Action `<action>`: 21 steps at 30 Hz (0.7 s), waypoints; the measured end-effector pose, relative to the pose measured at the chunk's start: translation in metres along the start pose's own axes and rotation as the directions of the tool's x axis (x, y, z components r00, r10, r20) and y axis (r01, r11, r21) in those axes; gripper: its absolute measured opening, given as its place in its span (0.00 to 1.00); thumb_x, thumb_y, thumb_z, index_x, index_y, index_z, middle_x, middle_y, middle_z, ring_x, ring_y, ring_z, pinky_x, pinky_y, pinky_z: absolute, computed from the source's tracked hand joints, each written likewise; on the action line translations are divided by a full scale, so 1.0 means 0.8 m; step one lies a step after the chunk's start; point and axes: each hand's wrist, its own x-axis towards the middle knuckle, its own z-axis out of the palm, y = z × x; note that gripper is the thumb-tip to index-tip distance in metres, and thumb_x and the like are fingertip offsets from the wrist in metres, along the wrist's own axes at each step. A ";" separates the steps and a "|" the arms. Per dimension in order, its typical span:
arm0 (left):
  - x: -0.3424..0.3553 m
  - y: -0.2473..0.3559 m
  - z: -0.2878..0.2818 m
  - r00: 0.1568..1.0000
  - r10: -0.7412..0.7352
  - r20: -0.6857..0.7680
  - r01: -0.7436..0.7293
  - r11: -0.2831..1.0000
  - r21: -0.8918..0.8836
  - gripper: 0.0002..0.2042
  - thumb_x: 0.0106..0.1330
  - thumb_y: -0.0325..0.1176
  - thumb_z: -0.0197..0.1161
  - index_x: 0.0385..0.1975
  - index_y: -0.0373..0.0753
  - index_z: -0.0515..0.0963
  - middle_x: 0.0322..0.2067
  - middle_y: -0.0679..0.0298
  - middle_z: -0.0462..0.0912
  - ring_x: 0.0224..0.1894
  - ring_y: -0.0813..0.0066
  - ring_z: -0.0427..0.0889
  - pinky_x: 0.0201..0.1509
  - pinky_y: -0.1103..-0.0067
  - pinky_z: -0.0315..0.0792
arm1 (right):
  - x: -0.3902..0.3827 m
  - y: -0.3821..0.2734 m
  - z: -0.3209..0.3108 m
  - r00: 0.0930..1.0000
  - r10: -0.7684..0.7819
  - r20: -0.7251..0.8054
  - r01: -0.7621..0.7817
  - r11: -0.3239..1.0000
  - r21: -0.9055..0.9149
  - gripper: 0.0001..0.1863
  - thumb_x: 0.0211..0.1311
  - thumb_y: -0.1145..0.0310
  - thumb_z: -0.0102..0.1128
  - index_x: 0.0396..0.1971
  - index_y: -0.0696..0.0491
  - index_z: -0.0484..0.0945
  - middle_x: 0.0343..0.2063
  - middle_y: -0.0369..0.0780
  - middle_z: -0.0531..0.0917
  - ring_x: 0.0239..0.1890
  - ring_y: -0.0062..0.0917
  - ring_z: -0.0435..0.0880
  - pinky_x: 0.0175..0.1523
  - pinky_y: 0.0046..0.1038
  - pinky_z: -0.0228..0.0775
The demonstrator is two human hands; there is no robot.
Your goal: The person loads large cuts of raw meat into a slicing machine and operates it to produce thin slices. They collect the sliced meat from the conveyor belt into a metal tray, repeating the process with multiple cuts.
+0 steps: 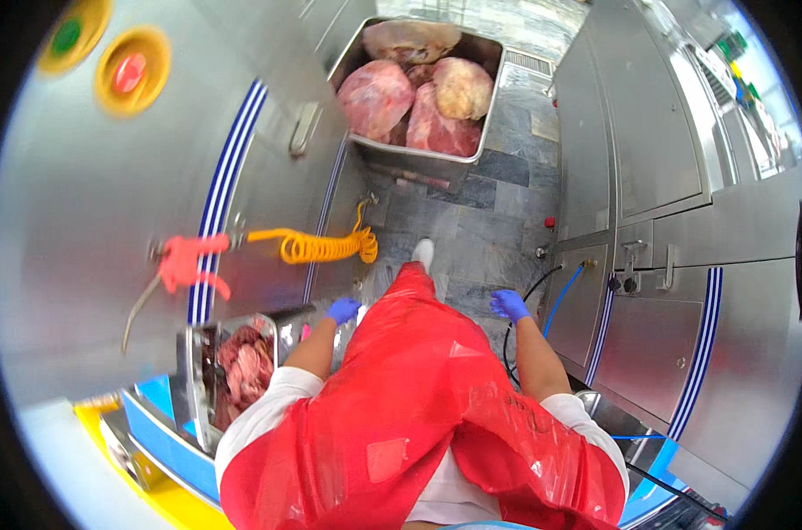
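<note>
My left hand (pixel 343 309), in a blue-purple glove, hangs beside my red apron (pixel 410 371). Its fingers look loose, and I see nothing in them. It is nearest to a metal tray (pixel 197 371) with cut red meat (pixel 244 367). On the other side, my right hand (pixel 509 305) hangs free in a matching glove, with loosely bent fingers and nothing held. Ahead on the floor stands a deep steel bin (pixel 418 159) with several large pieces of raw meat (pixel 376 99). One white shoe (pixel 424 253) shows below the apron.
Steel machine panels (pixel 277 177) line the left, with a red spray gun (pixel 189 262) on a yellow coiled hose (pixel 326 246) and a red button (pixel 129 73). Steel cabinets (pixel 586 150) with a blue hose (pixel 564 299) stand right. Grey tiled floor (pixel 498 208) lies between.
</note>
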 end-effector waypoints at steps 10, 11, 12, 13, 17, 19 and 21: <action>0.193 0.144 -0.054 0.974 -0.173 0.146 0.190 0.975 -0.111 0.16 0.59 0.45 0.52 0.31 0.38 0.78 0.25 0.61 0.80 0.23 0.70 0.76 0.25 0.74 0.71 | 0.069 -0.038 -0.165 0.977 -0.136 -0.162 0.148 0.987 0.066 0.11 0.57 0.60 0.54 0.31 0.53 0.76 0.22 0.38 0.81 0.19 0.24 0.78 0.21 0.26 0.67; 0.224 0.168 -0.066 0.977 -0.158 0.141 0.173 0.980 -0.100 0.16 0.59 0.45 0.53 0.30 0.37 0.78 0.24 0.60 0.80 0.23 0.69 0.76 0.25 0.74 0.71 | 0.072 -0.037 -0.185 0.982 -0.028 -0.188 0.067 0.976 0.206 0.11 0.57 0.60 0.53 0.30 0.53 0.76 0.22 0.39 0.81 0.19 0.24 0.78 0.21 0.26 0.67; 0.249 0.221 -0.091 0.990 -0.082 0.113 0.086 0.996 -0.031 0.15 0.58 0.43 0.54 0.29 0.37 0.78 0.23 0.58 0.80 0.23 0.65 0.77 0.26 0.71 0.72 | 0.062 -0.059 -0.200 0.973 0.081 -0.216 -0.034 0.976 0.214 0.11 0.57 0.61 0.53 0.29 0.53 0.77 0.21 0.39 0.80 0.18 0.24 0.77 0.21 0.26 0.67; 0.260 0.289 -0.121 0.995 -0.008 0.095 0.004 0.999 0.042 0.13 0.56 0.41 0.55 0.28 0.36 0.78 0.22 0.55 0.79 0.24 0.61 0.78 0.27 0.69 0.72 | 0.048 -0.074 -0.216 0.949 0.197 -0.244 -0.141 0.963 0.229 0.10 0.57 0.62 0.53 0.27 0.53 0.77 0.21 0.40 0.79 0.18 0.24 0.76 0.21 0.26 0.68; 0.369 0.390 -0.171 0.874 0.478 0.087 -0.480 0.822 0.307 0.12 0.58 0.39 0.54 0.29 0.36 0.77 0.25 0.57 0.78 0.25 0.65 0.77 0.29 0.71 0.72 | 0.038 -0.106 -0.268 0.975 0.165 -0.148 -0.089 0.902 0.422 0.10 0.57 0.63 0.52 0.28 0.53 0.77 0.21 0.40 0.80 0.18 0.24 0.77 0.20 0.23 0.66; 0.405 0.461 -0.185 0.860 0.509 0.018 -0.506 0.848 0.159 0.12 0.59 0.38 0.53 0.31 0.36 0.77 0.28 0.57 0.79 0.27 0.67 0.77 0.30 0.73 0.73 | 0.067 -0.112 -0.313 0.978 0.133 -0.161 -0.046 0.888 0.457 0.09 0.57 0.63 0.52 0.29 0.52 0.77 0.21 0.40 0.80 0.18 0.24 0.77 0.20 0.22 0.65; 0.443 0.529 -0.189 0.879 0.460 -0.122 -0.468 0.883 -0.039 0.14 0.57 0.39 0.55 0.34 0.36 0.78 0.35 0.51 0.80 0.34 0.59 0.80 0.35 0.68 0.74 | 0.073 -0.146 -0.330 0.969 0.146 -0.202 -0.032 0.878 0.478 0.09 0.57 0.63 0.51 0.29 0.52 0.77 0.20 0.40 0.79 0.17 0.24 0.76 0.20 0.21 0.64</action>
